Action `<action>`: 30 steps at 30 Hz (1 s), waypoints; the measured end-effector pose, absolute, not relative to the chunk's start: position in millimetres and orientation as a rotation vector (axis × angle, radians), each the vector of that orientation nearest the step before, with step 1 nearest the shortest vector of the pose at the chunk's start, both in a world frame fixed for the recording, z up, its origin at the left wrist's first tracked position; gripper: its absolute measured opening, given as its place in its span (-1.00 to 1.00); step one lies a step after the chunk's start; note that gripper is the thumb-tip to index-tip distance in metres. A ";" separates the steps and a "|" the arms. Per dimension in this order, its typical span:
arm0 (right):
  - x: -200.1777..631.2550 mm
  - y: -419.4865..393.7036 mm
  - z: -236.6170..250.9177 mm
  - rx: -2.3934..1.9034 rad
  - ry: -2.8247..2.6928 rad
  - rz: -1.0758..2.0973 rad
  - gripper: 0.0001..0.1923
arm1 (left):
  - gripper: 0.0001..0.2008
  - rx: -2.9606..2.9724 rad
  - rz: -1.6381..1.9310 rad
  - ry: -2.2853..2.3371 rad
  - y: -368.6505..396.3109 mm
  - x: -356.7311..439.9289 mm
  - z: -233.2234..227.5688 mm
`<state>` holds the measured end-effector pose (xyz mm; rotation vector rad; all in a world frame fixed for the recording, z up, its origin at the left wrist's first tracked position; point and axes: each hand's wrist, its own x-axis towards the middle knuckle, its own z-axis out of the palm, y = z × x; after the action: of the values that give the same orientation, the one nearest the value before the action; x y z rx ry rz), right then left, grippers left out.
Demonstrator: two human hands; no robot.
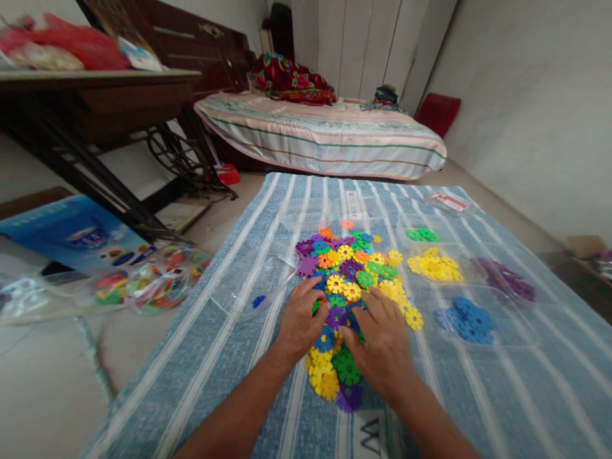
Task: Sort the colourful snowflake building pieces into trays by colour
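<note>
A heap of colourful flower-shaped plastic discs (pixel 352 292) lies in the middle of the table, mixed in yellow, green, purple, blue and orange. On its left side rests my left hand (pixel 302 319), fingers bent and apart over the discs. My right hand (pixel 385 335) touches the right side, thumb and fingers spread. No disc is plainly gripped in either hand. To the right, clear plastic boxes hold sorted discs: green discs (pixel 422 235), yellow discs (pixel 434 265), purple discs (pixel 507 279) and blue discs (pixel 467 320).
A clear container (pixel 239 296) with one blue disc (pixel 259 301) is left of the heap. Another clear box (pixel 306 215) stands at the back. A striped cloth (pixel 201 382) covers the table. Beyond are a bed (pixel 325 137) and a sewing-machine table (pixel 95 80); bagged items (pixel 160 287) lie left.
</note>
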<state>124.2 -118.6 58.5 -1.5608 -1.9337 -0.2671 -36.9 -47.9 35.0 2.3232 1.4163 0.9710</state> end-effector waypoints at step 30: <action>122.4 -103.3 43.9 -1.518 -1.361 0.435 -0.83 | -0.79 2.331 0.837 1.414 -54.3 -47.5 48.8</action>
<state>122.4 -103.3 43.9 -1.5176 -1.3607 0.4349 -47.5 -54.3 48.8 2.3311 1.4142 0.8371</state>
